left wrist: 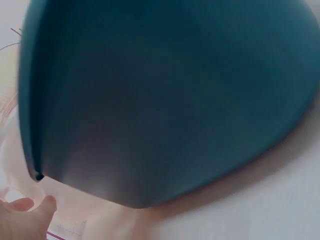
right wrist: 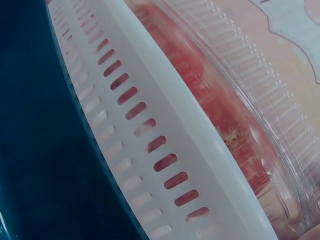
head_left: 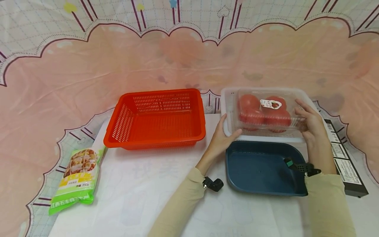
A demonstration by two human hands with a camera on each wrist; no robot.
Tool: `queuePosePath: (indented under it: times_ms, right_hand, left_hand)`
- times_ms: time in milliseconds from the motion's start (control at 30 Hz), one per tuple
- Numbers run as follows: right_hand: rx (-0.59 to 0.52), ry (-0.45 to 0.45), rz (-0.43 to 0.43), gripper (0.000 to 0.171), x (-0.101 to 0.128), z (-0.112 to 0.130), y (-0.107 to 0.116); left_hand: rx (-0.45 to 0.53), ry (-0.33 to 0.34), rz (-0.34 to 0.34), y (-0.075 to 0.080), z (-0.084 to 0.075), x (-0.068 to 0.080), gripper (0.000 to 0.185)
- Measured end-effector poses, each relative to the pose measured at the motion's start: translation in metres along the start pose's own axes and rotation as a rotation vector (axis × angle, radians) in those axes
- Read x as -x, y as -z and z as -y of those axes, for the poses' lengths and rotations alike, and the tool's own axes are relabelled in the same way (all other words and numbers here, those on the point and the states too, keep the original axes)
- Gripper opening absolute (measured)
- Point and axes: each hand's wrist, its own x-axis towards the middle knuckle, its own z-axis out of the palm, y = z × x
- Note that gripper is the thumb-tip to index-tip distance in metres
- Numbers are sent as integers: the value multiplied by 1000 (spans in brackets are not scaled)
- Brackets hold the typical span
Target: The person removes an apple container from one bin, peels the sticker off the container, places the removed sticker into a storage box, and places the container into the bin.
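A clear plastic tomato box [head_left: 265, 112] with a small label lies in a white slotted basket [head_left: 228, 98] at the back right. My left hand [head_left: 228, 126] grips the basket's front left corner, fingers outside the left wall and thumb on the front rim. My right hand [head_left: 306, 120] curls round the right end of the tomato box. In the right wrist view the white basket [right wrist: 150, 125] and the tomato box [right wrist: 225, 100] fill the frame. The left wrist view shows my left hand's fingertips [left wrist: 27, 212] below the blue tray [left wrist: 165, 100].
A dark blue tray [head_left: 260, 168] sits right in front of the white basket, between my forearms. An orange slotted basket [head_left: 157, 118] stands to the left. A green snack packet [head_left: 78, 174] lies at the far left, and a black box [head_left: 343, 158] lies along the right edge.
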Motion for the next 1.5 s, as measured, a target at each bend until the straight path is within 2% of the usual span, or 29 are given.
queuePosePath:
  times_ms: [100,167,233,367,433,500,633,700,867,1067,1233,1433,1500]
  right_hand:
    - [32,2,27,24,1,0,0]
    - [39,1,43,24,1,0,-1]
    - [43,-3,49,24,2,0,-3]
    - [28,-11,47,24,3,0,-4]
    - [21,-8,42,24,3,0,-5]
    - [13,-3,38,24,3,0,-5]
    - [-1,2,39,25,3,-1,-6]
    - [-7,2,44,26,4,0,-7]
    - [-8,16,58,25,4,0,-11]
    - [-23,34,56,26,5,-1,-15]
    - [5,56,30,26,8,1,-18]
    - [61,123,57,24,13,1,-26]
    - [91,140,38,24,16,1,-29]
  left_hand:
    - [-37,34,-9,2,-3,0,82]
    - [-63,40,-38,3,-7,-1,80]
    - [-96,29,-88,3,-13,-2,79]
    - [-144,-46,-165,3,-27,-5,74]
    - [-152,-69,-158,4,-35,-8,71]
    - [-136,-85,-122,4,-43,-14,68]
    - [-117,-89,-41,7,-55,-28,66]
    - [-120,-77,-27,9,-57,-34,65]
    - [-145,-71,-46,11,-57,-43,62]
    - [-137,-44,-40,10,-62,-42,58]
    - [-135,-30,-31,9,-67,-42,54]
    - [-158,-31,-78,10,-74,-41,48]
    - [-159,-34,-95,10,-76,-40,45]
